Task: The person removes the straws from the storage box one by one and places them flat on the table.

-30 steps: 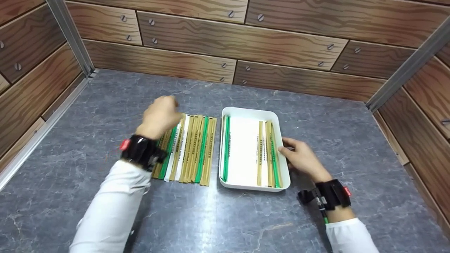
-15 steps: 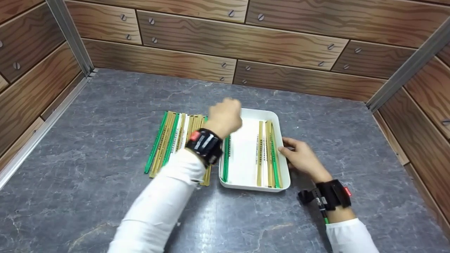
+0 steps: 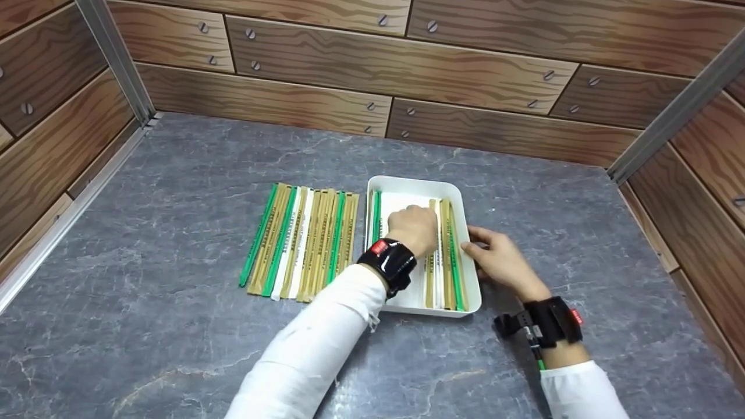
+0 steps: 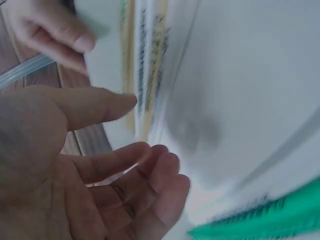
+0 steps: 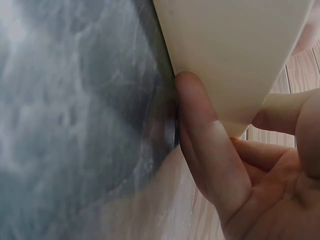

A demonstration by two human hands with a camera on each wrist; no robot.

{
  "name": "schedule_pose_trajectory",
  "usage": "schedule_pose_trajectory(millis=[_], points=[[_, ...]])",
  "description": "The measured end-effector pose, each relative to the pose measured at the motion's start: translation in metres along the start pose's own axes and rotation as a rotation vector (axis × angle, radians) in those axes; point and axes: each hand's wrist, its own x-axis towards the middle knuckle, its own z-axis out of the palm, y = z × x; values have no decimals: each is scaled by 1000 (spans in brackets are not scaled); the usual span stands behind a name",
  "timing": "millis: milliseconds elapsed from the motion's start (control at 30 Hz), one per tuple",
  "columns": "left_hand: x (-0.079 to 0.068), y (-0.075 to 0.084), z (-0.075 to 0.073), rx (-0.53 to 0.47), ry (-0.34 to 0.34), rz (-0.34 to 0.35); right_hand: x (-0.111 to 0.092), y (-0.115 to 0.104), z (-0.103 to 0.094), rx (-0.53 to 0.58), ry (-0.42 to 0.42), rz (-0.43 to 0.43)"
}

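My left hand (image 3: 414, 228) is over the white tray (image 3: 416, 185), beside the printed stick packets (image 3: 447, 273) along its right side. In the left wrist view its thumb and loosely bent fingers (image 4: 112, 107) stand apart, with nothing visible between them; white and tan packets (image 4: 141, 55) lie just beyond the fingertips. My right hand (image 3: 503, 262) holds the tray's right wall, thumb at the rim and fingers against the outside. The right wrist view shows those fingers (image 5: 205, 135) low on the wall (image 5: 225, 55). A green packet (image 3: 377, 212) lies along the tray's left side.
Left of the tray, a row of long thin packets (image 3: 302, 244) in tan, green and white lies side by side on the grey marbled table (image 3: 174, 233). Wood-patterned walls (image 3: 326, 70) enclose the back and both sides.
My left hand has moved right, from above the packet row, across the tray's left rim, and down into the tray. My right hand and the tray have stayed put.
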Motion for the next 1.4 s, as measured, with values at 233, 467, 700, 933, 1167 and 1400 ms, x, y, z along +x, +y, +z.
schedule_pose_trajectory(millis=[233, 467, 700, 933, 1167, 1400], points=[[0, 2, 9, 2, -45, -13, 1, -1, 0, 36, -15, 14], [-1, -5, 9, -77, -54, -1, 2, 2, 0, -5, 3, -12], [0, -7, 9, -79, -56, -3, 1, 3, 0, -5, 16, -16], [0, -10, 10, -44, -54, -18, 2, 2, 0, -10, 13, -13], [-3, -16, -7, -192, -29, -10, 2, 1, 1, 6, 9, -7], [-16, -34, -35, -382, -6, 67, 2, 1, 1, 25, 0, -2]])
